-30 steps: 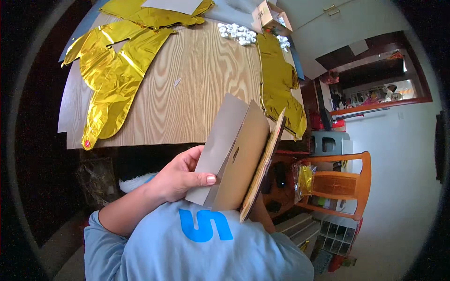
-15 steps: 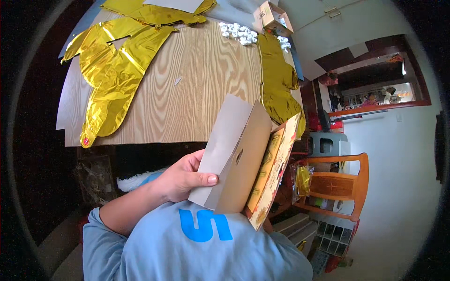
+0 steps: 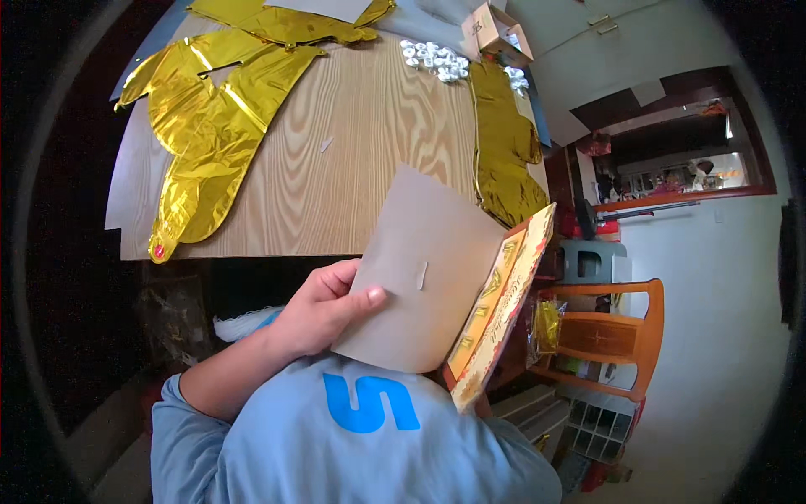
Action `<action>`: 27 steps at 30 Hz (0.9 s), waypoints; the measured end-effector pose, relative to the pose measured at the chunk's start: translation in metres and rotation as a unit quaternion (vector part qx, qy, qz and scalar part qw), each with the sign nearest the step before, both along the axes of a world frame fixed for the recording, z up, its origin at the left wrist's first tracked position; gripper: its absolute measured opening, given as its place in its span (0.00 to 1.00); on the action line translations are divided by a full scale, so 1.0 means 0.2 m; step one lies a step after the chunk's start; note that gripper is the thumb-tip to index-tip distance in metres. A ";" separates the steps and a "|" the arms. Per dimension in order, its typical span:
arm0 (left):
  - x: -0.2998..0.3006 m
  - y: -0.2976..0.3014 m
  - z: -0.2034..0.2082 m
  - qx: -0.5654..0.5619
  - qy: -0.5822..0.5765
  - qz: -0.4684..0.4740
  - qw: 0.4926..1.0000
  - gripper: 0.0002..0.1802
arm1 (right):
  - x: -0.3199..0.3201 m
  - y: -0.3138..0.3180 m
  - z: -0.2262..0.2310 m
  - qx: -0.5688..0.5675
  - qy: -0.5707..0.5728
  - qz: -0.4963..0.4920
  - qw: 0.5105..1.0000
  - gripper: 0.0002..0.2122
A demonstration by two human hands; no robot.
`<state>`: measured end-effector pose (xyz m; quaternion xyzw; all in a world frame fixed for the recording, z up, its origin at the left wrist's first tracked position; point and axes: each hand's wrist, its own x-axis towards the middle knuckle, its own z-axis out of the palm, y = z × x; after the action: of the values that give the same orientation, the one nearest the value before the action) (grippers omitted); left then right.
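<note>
My left hand (image 3: 323, 307) grips the lower left edge of a brown cardboard packet (image 3: 420, 269), thumb pressed on its plain back. The packet is spread apart, and its other flap (image 3: 502, 302) shows an orange and gold printed inner face on the right. My right hand is hidden behind the packet. I hold it in front of my light blue shirt, just off the near edge of the wooden table (image 3: 361, 151). A large flat gold foil balloon (image 3: 214, 126) lies on the table's left part.
More gold foil balloons lie along the right edge (image 3: 504, 143) and at the far side (image 3: 285, 21). A heap of small white pieces (image 3: 435, 59) and a small cardboard box (image 3: 497, 29) sit at the back. An orange wooden chair (image 3: 609, 336) stands to the right.
The packet has spread wider, and its printed orange and gold inner face now shows. My left hand keeps its grip on the same edge.
</note>
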<state>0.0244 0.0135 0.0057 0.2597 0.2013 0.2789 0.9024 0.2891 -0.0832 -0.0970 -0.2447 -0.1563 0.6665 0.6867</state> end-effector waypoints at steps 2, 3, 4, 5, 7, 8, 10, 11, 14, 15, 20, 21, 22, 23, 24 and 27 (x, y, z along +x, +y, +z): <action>-0.03 0.01 -0.01 0.007 0.016 0.009 1.000 0.14 | 0.02 0.02 0.00 0.039 0.030 0.033 0.998 0.18; -0.05 0.02 -0.03 0.014 0.024 0.016 0.999 0.14 | 0.03 0.04 -0.01 0.058 0.044 0.051 0.996 0.18; -0.06 0.02 -0.03 0.021 0.033 0.024 0.999 0.14 | 0.03 0.05 -0.01 0.077 0.064 0.068 0.993 0.18; -0.07 0.03 -0.03 0.043 0.060 0.020 0.997 0.13 | 0.04 0.06 0.00 0.092 0.077 0.081 0.989 0.18; -0.08 0.06 -0.02 0.087 0.116 0.013 0.989 0.12 | 0.06 0.06 0.01 0.114 0.096 0.100 0.984 0.17; -0.09 0.06 -0.02 0.121 0.155 0.028 0.980 0.12 | 0.06 0.07 0.01 0.126 0.110 0.111 0.980 0.17; -0.10 0.07 -0.02 0.194 0.223 0.049 0.954 0.11 | 0.07 0.06 0.01 0.153 0.127 0.120 0.973 0.17; -0.11 0.09 -0.03 0.182 0.232 0.092 0.951 0.11 | 0.08 0.07 0.02 0.168 0.134 0.129 0.968 0.17; -0.17 0.16 -0.01 0.152 0.215 0.201 0.944 0.11 | 0.10 0.09 0.05 0.212 0.141 0.129 0.958 0.17; -0.18 0.17 -0.04 0.157 0.213 0.238 0.935 0.09 | 0.11 0.08 0.08 0.207 0.126 0.091 0.966 0.17; -0.06 0.12 -0.04 0.101 0.108 0.458 0.877 0.10 | -0.02 0.04 0.21 0.106 0.087 0.019 0.990 0.18; -0.05 0.10 -0.10 0.106 0.036 0.449 0.886 0.12 | -0.08 0.02 0.26 0.034 0.076 -0.002 0.997 0.18; -0.02 0.07 -0.12 0.116 0.053 0.452 0.883 0.12 | -0.12 0.00 0.27 -0.029 0.060 -0.018 0.998 0.20; 0.03 0.05 -0.11 0.136 0.087 0.452 0.877 0.12 | -0.15 -0.03 0.20 -0.057 0.017 -0.030 0.998 0.23; 0.07 0.02 -0.09 0.150 0.122 0.455 0.869 0.12 | -0.17 -0.04 0.14 -0.078 -0.023 -0.037 0.996 0.27; 0.13 -0.03 -0.11 0.188 0.099 0.384 0.898 0.12 | -0.19 -0.04 0.03 -0.120 -0.095 -0.053 0.987 0.31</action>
<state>0.0498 0.0084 -0.0166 0.3537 0.3177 0.6091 0.6348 0.2514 -0.0913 -0.0910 -0.3958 -0.1266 0.6169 0.6684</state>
